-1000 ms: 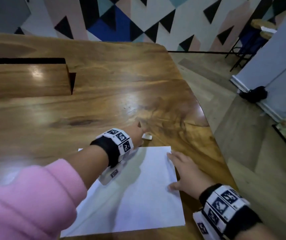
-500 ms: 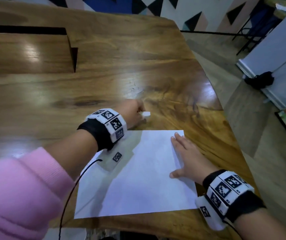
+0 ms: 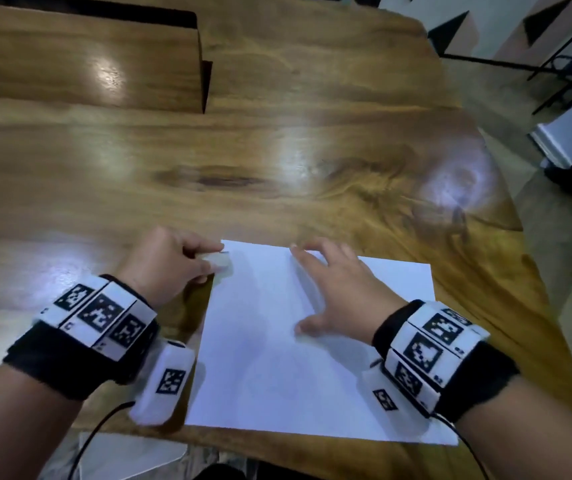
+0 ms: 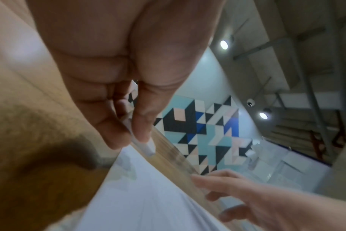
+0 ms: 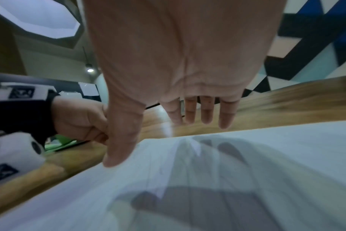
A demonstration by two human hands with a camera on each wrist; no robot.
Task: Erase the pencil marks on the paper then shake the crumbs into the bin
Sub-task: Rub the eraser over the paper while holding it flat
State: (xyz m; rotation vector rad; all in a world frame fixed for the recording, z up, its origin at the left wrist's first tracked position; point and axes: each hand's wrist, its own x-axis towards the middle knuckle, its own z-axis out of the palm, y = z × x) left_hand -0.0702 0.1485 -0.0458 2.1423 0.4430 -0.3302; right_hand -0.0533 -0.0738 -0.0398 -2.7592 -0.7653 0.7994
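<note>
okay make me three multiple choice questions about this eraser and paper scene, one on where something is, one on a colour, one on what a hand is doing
1. Where is the eraser?
A. at the paper's far left corner
B. on the floor
C. under the right hand

2. What colour is the paper?
A. yellow
B. white
C. black

3. What is the right hand doing?
A. making a fist in the air
B. lying flat on the paper, fingers straight
C. gripping the eraser

Answers:
1 A, the left hand pinches it at that corner.
2 B, the sheet looks plain white against the wooden table.
3 B, the head view shows its palm down on the sheet.
</note>
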